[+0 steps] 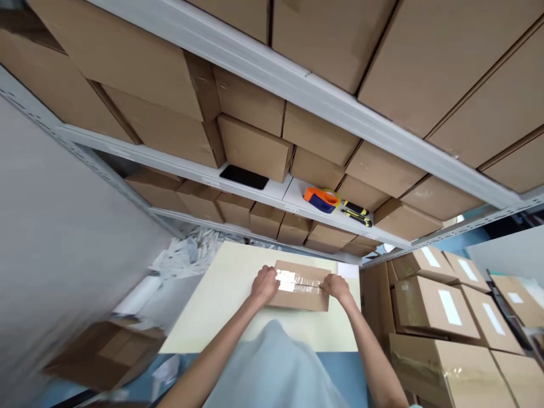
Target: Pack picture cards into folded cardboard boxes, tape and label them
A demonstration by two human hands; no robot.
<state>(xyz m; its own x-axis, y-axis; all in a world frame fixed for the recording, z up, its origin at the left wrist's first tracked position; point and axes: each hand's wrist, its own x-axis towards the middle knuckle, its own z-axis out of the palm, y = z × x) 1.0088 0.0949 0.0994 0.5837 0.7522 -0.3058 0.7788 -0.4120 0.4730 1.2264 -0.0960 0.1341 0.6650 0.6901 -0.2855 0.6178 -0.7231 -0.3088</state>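
A small brown cardboard box (301, 286), taped across its top with clear shiny tape, lies on a pale yellow table (221, 309). My left hand (264, 283) curls over the box's left end, fingers closed against it. My right hand (336, 286) presses on the right end, fingers bent down on the taped seam. Both forearms reach in from below.
A grey metal shelf rack full of brown boxes rises behind the table. On its middle shelf lie a black phone (244, 177), an orange and blue tape dispenser (321, 199) and a yellow-black utility knife (356, 212). Labelled boxes (433, 309) are stacked at right; another box (104, 354) sits lower left.
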